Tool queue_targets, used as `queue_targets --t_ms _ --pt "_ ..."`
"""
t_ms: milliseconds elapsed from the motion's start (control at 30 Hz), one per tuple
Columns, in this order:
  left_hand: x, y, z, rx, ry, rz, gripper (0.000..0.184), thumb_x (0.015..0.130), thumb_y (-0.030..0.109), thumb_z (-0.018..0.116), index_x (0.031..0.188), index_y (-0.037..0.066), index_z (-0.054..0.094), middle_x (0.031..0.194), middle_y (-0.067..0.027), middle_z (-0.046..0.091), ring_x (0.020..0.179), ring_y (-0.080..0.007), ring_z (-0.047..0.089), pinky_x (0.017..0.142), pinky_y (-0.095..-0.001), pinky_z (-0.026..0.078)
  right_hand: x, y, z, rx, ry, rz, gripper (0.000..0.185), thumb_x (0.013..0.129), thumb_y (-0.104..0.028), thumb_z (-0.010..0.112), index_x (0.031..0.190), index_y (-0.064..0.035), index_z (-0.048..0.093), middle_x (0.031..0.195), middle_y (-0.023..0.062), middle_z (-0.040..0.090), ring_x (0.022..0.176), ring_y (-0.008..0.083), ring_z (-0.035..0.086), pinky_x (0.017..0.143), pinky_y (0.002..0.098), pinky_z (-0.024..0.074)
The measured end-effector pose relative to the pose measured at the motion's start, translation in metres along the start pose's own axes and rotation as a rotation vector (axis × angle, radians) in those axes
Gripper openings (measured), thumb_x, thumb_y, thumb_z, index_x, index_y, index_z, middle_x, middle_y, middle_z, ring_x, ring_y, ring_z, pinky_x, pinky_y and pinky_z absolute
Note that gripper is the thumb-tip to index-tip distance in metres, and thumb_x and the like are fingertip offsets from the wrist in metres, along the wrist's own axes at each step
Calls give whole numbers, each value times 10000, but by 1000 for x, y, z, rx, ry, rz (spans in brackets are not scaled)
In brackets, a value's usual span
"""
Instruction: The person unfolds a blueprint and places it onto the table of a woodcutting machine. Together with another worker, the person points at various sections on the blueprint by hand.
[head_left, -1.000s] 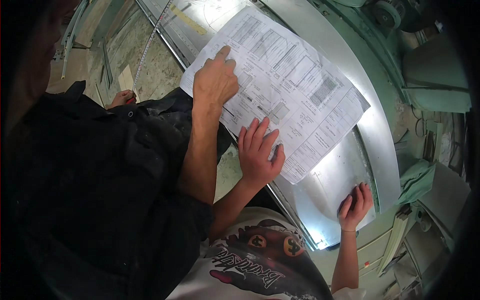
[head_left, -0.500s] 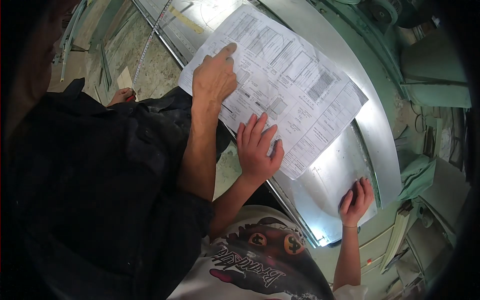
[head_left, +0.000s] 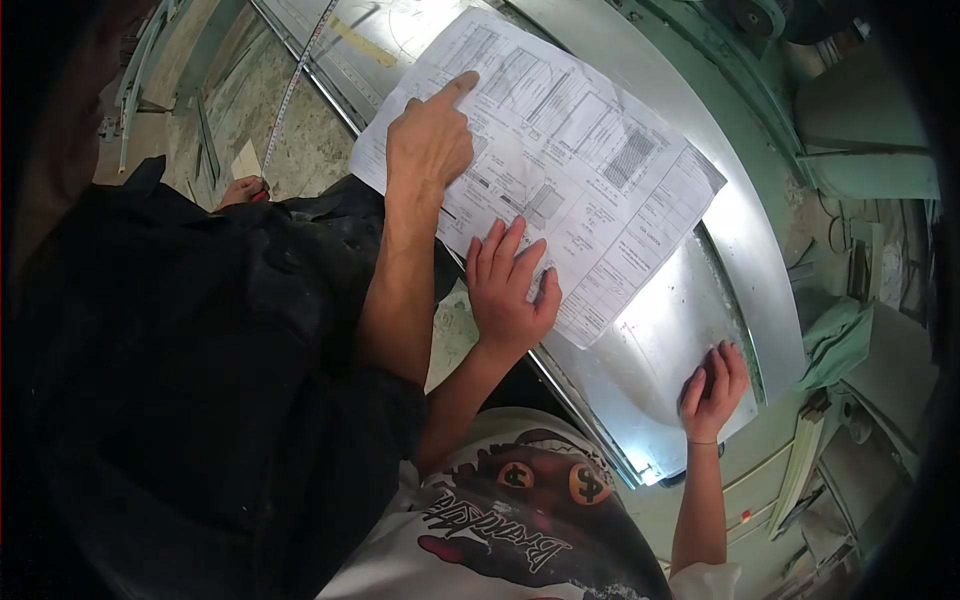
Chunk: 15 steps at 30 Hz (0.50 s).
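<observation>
A printed sheet of technical drawings (head_left: 570, 180) lies across a shiny metal surface. My left hand (head_left: 510, 290) rests flat on the sheet's near edge, fingers spread. Further right, my right hand (head_left: 715, 395) leans on the bare metal surface (head_left: 650, 370), fingers loosely bent and apart, with nothing visible in it. A co-worker's hand (head_left: 430, 145) lies over the left part of the sheet, its index finger pointing at a drawing. The co-worker's other hand (head_left: 243, 191) is by the end of an extended tape measure (head_left: 290, 95), partly hidden by the dark clothing.
The co-worker in dark clothing (head_left: 220, 380) stands close on my left. A curved metal strip (head_left: 745, 200) runs along the far side. Green machinery (head_left: 860, 120) and a crumpled green sheet (head_left: 838, 340) are at the right. A yellowish strip (head_left: 362, 42) lies on the metal.
The co-worker's pointing finger has shifted slightly up and right over the sheet. My hands stay in place on the sheet and metal; the view has moved a little.
</observation>
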<state>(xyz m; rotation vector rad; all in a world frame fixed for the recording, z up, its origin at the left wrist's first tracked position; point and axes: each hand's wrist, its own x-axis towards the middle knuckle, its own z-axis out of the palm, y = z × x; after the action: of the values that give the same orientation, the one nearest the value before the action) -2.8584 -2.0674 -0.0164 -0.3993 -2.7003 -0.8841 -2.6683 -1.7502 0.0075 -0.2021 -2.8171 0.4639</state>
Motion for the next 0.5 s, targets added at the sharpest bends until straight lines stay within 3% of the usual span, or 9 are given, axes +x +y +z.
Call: queue_targets --t_ms 500 --pt "1 2 -1 -3 -6 -6 385 876 210 758 1233 65 760 1520 -163 626 1459 -409 517 1235 -623 338 2 -2 -2 -1 5 7 328 963 -59 667 1280 21 695 1454 198 653 1372 414 586 1183 497 405"
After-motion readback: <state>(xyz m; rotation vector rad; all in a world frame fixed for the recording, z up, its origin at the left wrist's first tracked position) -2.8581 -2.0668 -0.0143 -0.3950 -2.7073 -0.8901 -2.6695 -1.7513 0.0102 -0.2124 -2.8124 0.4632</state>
